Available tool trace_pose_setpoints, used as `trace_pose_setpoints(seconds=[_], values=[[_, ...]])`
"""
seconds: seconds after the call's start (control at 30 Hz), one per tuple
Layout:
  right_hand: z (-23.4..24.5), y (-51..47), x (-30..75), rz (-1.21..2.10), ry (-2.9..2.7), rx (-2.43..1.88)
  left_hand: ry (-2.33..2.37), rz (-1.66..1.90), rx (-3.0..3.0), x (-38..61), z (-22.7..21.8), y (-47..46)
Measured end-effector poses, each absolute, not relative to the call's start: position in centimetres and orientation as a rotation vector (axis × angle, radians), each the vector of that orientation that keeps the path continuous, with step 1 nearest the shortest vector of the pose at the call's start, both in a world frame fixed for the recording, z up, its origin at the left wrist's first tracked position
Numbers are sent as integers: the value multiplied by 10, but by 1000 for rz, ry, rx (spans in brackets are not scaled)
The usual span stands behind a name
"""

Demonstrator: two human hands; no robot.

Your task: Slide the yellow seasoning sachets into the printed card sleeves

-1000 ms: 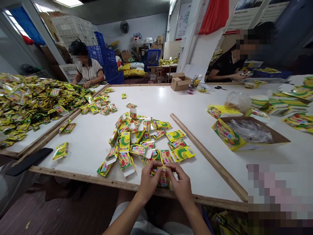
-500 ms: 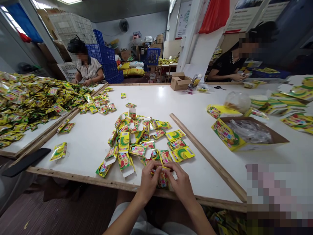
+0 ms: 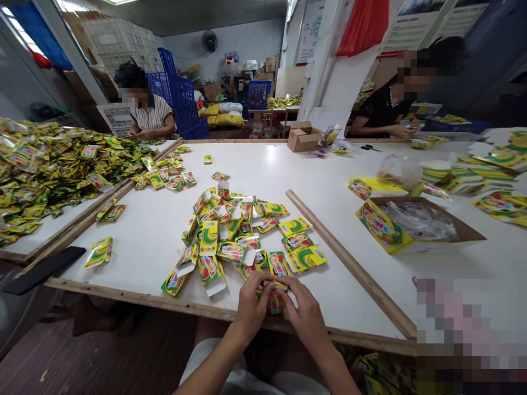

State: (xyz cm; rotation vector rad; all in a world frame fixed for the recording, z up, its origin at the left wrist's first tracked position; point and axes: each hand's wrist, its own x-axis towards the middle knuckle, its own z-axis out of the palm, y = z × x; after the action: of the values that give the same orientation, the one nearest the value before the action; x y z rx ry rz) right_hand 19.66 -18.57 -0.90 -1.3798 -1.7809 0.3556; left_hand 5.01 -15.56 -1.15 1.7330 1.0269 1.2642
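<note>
A broad white bench (image 3: pixel 288 170) fills the view, its wooden near edge just below the person's wrists. On the adjoining bench to the left lies a large heap of yellow-green sachets (image 3: pixel 49 164). To the right, an open carton (image 3: pixel 411 225) with printed yellow flaps holds clear plastic. A loose pile of small yellow cartons (image 3: pixel 234 230), some flat and some with white flaps open, lies mid-bench, with a wooden strip (image 3: pixel 349 263) running diagonally between it and the open carton. At the near edge, just in front of the pile, the left hand (image 3: pixel 251 307) and right hand (image 3: pixel 307 312) meet, fingers curled inward. Both pinch one small carton (image 3: pixel 274 302) between their fingertips, upright and just above the bench edge.
</note>
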Motion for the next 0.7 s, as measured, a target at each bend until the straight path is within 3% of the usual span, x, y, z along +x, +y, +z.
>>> trace_pose_setpoints(seconds=[0.33,0.7], values=[[1,-186,200,328,-1810,-1396,992,1254,1718,48,-6,-161],[13,-178,200,872,-1457,-1401,1084,1193,1556,51,1,-155]])
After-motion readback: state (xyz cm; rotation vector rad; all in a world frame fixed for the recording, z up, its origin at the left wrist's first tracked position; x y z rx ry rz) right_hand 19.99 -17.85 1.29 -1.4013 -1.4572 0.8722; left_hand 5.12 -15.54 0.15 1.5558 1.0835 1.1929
